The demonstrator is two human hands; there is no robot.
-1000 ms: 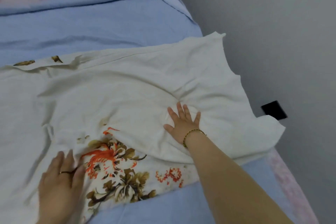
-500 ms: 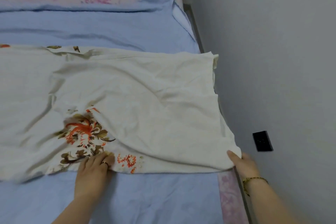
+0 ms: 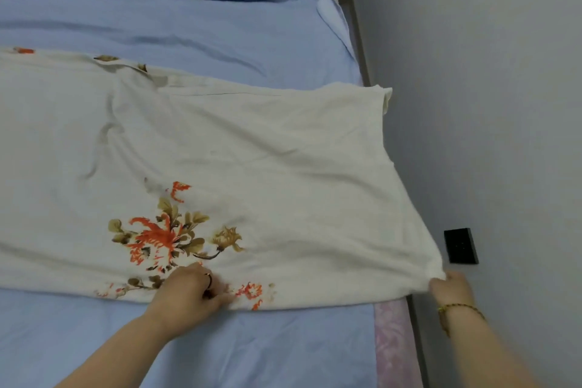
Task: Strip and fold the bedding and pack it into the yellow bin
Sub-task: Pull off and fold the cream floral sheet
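Note:
A cream sheet with orange and brown flower prints (image 3: 252, 173) lies spread across the bed on a blue bedsheet (image 3: 189, 35). My left hand (image 3: 192, 291), with a ring on it, grips the sheet's near edge beside the small orange flower. My right hand (image 3: 450, 288), with a beaded bracelet at the wrist, pinches the sheet's near right corner, which is pulled past the bed's side toward the wall. The sheet runs out of view at the left. No yellow bin is in view.
A pink flowered mattress cover (image 3: 392, 343) shows at the bed's right edge and at the head end. A grey wall (image 3: 488, 104) stands close along the right side, with a black socket plate (image 3: 460, 246) low on it.
My right hand left the sheet's middle, went to its near right corner and pulled it out. My left hand shifted right along the near edge. The sheet lies flatter.

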